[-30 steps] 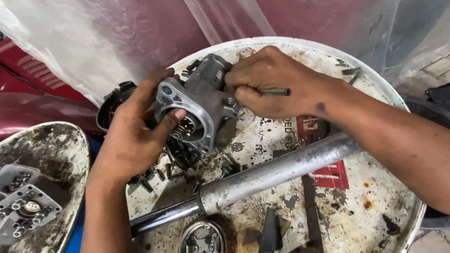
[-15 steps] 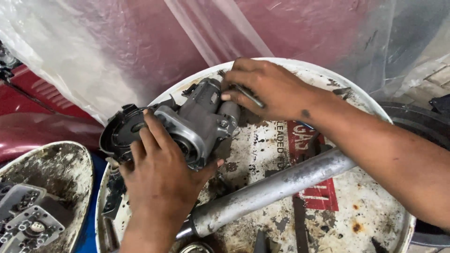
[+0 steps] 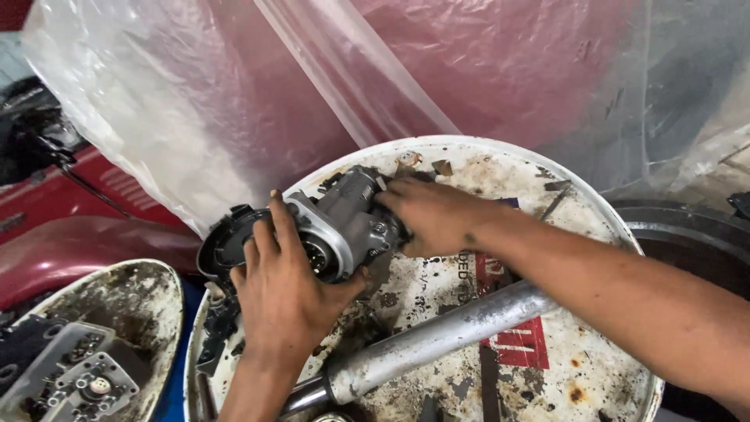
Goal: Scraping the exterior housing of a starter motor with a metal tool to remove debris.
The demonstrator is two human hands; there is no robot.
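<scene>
A grey cast-metal housing point(image 3: 344, 223) with a round opening lies on its side on a stained white drum lid point(image 3: 594, 234). My left hand point(image 3: 285, 293) covers its near open end, fingers spread over the flange. My right hand point(image 3: 426, 219) grips the far right side of the housing with the fingers curled around it. Whether a tool is in that hand is hidden. A black round part point(image 3: 226, 242) sits just left of the housing at the lid's edge.
A long grey metal tube point(image 3: 437, 336) lies across the lid in front of the hands. Clear plastic sheeting point(image 3: 234, 101) hangs over a red body behind. A dirty tray point(image 3: 86, 352) with small grey parts sits at lower left. A dark rim point(image 3: 687, 227) is at right.
The camera has drifted. My left hand slid over the housing's open end. My right hand, which held a thin rod a second ago, has closed over the housing's far side.
</scene>
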